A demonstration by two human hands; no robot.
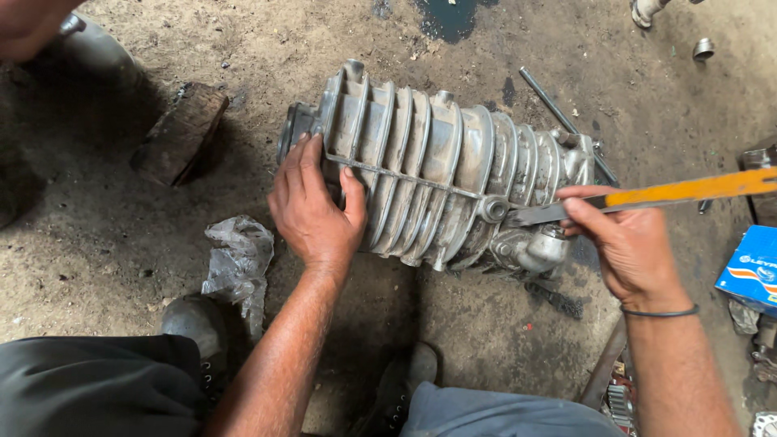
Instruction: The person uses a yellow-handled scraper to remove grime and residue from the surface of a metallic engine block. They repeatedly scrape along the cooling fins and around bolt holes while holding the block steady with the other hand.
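Observation:
A ribbed grey metal casing point(441, 162) lies on its side on the dirty floor. My left hand point(314, 212) is pressed flat against its left end, thumb on the fins, steadying it. My right hand point(619, 243) grips a long flat tool with an orange handle point(688, 191). The tool's grey metal tip point(530, 214) rests by a round boss on the casing's lower right. A thin metal strap runs diagonally across the fins.
A crumpled clear plastic bag point(236, 260) lies left of my arm. A wooden block point(180, 133) sits at the upper left, a metal rod point(558, 109) behind the casing, a blue box point(751, 269) at the right edge. My boots and dark trousers fill the bottom.

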